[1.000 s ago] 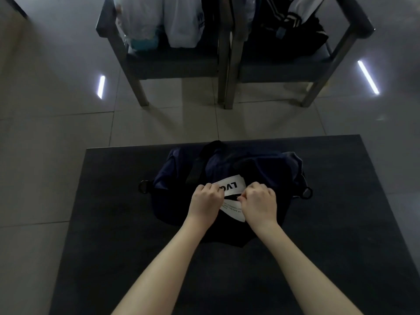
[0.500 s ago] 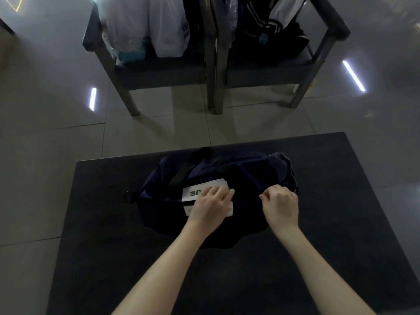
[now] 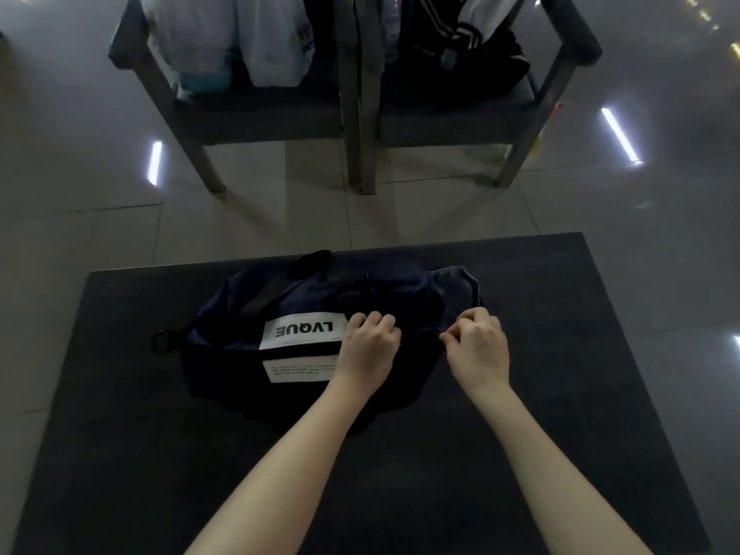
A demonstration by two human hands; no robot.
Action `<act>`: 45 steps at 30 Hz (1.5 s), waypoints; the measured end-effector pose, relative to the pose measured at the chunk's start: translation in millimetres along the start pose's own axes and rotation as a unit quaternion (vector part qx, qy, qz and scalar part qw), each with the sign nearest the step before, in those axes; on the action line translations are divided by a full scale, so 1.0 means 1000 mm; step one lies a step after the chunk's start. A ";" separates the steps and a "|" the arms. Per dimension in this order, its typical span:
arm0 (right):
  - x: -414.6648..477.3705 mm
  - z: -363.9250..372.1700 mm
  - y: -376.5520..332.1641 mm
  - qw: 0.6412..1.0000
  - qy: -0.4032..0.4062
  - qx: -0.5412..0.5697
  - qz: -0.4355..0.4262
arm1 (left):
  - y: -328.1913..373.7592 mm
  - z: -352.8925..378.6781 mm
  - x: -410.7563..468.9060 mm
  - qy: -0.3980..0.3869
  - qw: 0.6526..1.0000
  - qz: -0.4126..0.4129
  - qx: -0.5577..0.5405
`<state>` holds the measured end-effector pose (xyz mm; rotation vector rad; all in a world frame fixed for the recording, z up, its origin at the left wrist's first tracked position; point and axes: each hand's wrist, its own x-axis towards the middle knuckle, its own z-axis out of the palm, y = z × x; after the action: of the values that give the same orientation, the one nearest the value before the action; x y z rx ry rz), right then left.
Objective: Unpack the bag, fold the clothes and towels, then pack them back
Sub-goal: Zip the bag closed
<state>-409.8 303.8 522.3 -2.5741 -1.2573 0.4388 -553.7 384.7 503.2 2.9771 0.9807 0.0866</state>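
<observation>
A dark navy duffel bag (image 3: 304, 298) lies on a dark table (image 3: 120, 434), its white label (image 3: 301, 330) facing up with upside-down lettering. My left hand (image 3: 370, 342) grips the bag's top fabric just right of the label, fingers curled. My right hand (image 3: 476, 342) pinches something small at the bag's top seam near its right end, likely the zipper pull. A black strap (image 3: 276, 294) crosses the bag's far side and a metal ring (image 3: 162, 341) hangs at its left end. The bag's contents are hidden.
Beyond the table's far edge, two dark chairs stand on the tiled floor. The left chair (image 3: 256, 110) holds white plastic bags (image 3: 248, 38); the right chair (image 3: 460, 122) holds dark striped clothing (image 3: 452, 34).
My right hand has travelled rightwards along the top of the bag, away from my left hand. The white label, earlier partly covered by my hands, now shows fully.
</observation>
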 end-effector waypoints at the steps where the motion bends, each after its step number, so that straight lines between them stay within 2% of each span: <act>1: 0.004 -0.001 0.006 1.000 -0.010 0.008 0.001 | 0.001 -0.001 0.001 -0.002 1.000 -0.006 0.000; 4: 0.012 -0.002 0.016 0.998 -0.053 0.020 -0.026 | 0.009 -0.004 0.001 -0.010 0.999 -0.042 0.001; 8: 0.027 -0.005 0.035 0.985 -0.123 0.106 -0.056 | 0.019 -0.001 -0.003 -0.017 0.992 -0.122 -0.021; 11: 0.042 -0.004 0.056 0.974 -0.147 0.148 -0.083 | 0.034 0.002 -0.004 0.024 0.981 -0.182 -0.055; 14: 0.051 0.003 0.073 0.968 -0.139 0.205 -0.040 | 0.059 0.006 -0.008 0.042 0.971 -0.223 -0.070; 18: 0.063 0.019 0.103 0.977 -0.135 0.165 0.021 | 0.096 0.018 -0.017 0.073 0.965 -0.246 -0.062; 21: 0.076 0.037 0.130 0.971 -0.182 0.139 0.066 | 0.120 0.035 -0.019 0.067 0.954 -0.284 -0.061; 27: 0.099 0.083 0.158 0.960 -0.225 0.135 0.102 | 0.139 0.069 -0.013 0.080 0.919 -0.382 -0.050; 30: 0.104 0.098 0.162 0.964 -0.207 0.128 0.106 | 0.143 0.076 -0.006 0.105 0.901 -0.415 -0.062; 32: 0.107 0.104 0.166 0.962 -0.194 0.158 0.114 | 0.146 0.077 -0.002 0.120 0.889 -0.434 -0.079; 35: 0.111 0.106 0.166 0.930 -0.208 0.251 0.169 | 0.149 0.076 -0.003 0.141 0.877 -0.448 -0.101; 38: 0.103 0.104 0.165 0.918 -0.215 0.301 0.144 | 0.148 0.068 -0.008 0.157 0.865 -0.455 -0.139; 42: 0.071 0.097 0.157 0.889 -0.225 0.393 0.065 | 0.146 0.057 -0.018 0.186 0.856 -0.452 -0.167; 45: 0.044 0.093 0.151 0.877 -0.249 0.412 0.010 | 0.150 0.050 -0.033 0.196 0.853 -0.450 -0.177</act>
<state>-309.8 256.3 376.9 -1.7785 -0.8679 1.3642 -488.8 244.9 454.5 1.9365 2.0136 0.7699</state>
